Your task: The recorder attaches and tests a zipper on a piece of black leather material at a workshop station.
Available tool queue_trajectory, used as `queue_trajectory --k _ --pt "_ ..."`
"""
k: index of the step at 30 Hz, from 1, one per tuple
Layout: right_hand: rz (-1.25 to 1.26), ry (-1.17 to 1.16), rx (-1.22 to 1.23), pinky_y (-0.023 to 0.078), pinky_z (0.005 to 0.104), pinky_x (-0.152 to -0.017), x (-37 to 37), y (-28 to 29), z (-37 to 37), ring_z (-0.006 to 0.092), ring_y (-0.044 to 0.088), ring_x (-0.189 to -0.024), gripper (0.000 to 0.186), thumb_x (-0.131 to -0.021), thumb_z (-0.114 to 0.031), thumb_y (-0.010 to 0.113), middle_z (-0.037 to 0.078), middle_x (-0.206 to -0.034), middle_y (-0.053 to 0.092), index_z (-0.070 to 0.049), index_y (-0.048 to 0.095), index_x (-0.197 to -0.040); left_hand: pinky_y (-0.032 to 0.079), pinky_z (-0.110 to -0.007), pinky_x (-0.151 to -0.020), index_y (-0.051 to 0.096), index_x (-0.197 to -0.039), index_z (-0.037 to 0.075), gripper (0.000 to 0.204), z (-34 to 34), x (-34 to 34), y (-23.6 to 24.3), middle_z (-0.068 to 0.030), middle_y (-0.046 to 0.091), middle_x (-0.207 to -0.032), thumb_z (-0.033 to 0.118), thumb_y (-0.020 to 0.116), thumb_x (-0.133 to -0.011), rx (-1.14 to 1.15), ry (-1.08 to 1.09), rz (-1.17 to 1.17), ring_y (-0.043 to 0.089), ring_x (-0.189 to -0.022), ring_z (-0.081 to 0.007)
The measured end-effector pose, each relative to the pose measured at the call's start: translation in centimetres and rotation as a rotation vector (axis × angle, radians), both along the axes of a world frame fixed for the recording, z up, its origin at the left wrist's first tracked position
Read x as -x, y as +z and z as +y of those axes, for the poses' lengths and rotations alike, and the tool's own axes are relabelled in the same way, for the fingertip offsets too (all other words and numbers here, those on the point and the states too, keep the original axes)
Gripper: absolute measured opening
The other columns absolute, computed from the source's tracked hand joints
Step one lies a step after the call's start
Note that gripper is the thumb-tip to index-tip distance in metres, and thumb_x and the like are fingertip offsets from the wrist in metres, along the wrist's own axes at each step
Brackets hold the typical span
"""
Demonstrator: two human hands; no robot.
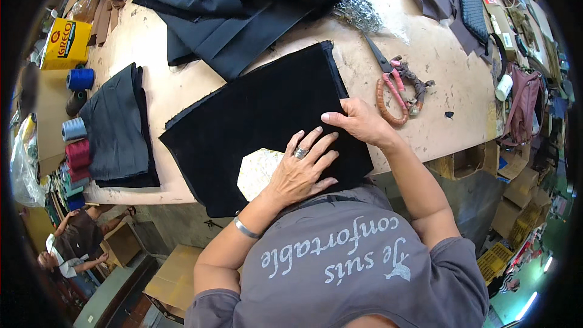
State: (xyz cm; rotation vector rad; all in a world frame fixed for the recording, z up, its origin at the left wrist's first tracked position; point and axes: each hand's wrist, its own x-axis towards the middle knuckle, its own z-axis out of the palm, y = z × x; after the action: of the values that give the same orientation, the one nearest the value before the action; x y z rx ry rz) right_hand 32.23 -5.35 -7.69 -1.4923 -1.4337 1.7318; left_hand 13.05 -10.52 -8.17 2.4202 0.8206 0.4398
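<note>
A black velvety fabric piece [267,103] lies across the near edge of the worktable, its layered right edge visible. My left hand [306,170] rests on it with fingers spread, partly over a pale, speckled many-sided piece [255,173]. My right hand [355,124] grips the fabric’s right edge, thumb on top and other fingers mostly hidden at the edge. To the right lie scissors [388,85] with wrapped handles and a knotted dark cord or cloth [419,85] beside them.
Dark folded fabric [115,133] lies left, a larger heap [237,6] behind. Thread spools [78,158], a yellow box [64,42], a clear bag of silver bits [358,12] and a pink bag [522,103] surround these. Cardboard boxes [170,273] stand below. Another person [79,237] is at lower left.
</note>
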Motion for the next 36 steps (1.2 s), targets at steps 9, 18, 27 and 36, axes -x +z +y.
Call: queue_trajectory --k 9,18,27,36 --pt "-0.201 -0.104 -0.154 0.045 0.0330 -0.064 -0.2 0.9 -2.5 0.0218 0.055 -0.067 0.029 -0.083 -0.025 0.061 0.015 -0.074 0.059 0.003 0.058 -0.093 0.040 -0.040 -0.090 0.056 -0.091 0.008 0.027 2.5 -0.1 0.1 -0.0072 0.057 -0.111 0.017 0.070 -0.070 -0.036 0.026 -0.258 0.054 -0.104 -0.0253" --pt "-0.321 -0.181 -0.495 0.044 0.0398 -0.069 -0.7 0.3 -2.4 0.0369 0.055 -0.080 0.024 -0.081 -0.017 0.062 0.019 -0.083 0.056 0.005 0.056 -0.087 0.042 -0.038 -0.083 0.058 -0.104 0.004 0.028 13.6 -3.4 0.4 -0.0115 0.056 -0.104 0.010 0.064 -0.077 -0.201 0.400 0.103 0.052 -0.096 -0.0299" --pt "-0.305 -0.334 -0.494 0.045 0.0417 -0.064 -0.9 -0.2 -3.4 0.0373 0.057 -0.073 0.015 -0.079 -0.010 0.062 0.019 -0.079 0.057 0.002 0.056 -0.085 0.045 -0.039 -0.073 0.054 -0.089 0.001 0.016 14.8 -3.4 -0.1 -0.0122 0.059 -0.086 0.004 0.063 -0.076 0.000 0.423 -0.001 0.057 -0.083 -0.0317" --pt "-0.386 -0.399 -0.523 0.049 0.0413 -0.065 -0.2 -0.3 -3.5 0.0371 0.060 -0.078 0.023 -0.081 -0.010 0.059 0.020 -0.084 0.061 0.001 0.052 -0.100 0.045 -0.037 -0.076 0.057 -0.095 0.001 0.018 15.8 -3.8 -0.4 -0.0126 0.061 -0.091 0.008 0.061 -0.079 -0.046 0.414 0.016 0.059 -0.087 -0.0307"
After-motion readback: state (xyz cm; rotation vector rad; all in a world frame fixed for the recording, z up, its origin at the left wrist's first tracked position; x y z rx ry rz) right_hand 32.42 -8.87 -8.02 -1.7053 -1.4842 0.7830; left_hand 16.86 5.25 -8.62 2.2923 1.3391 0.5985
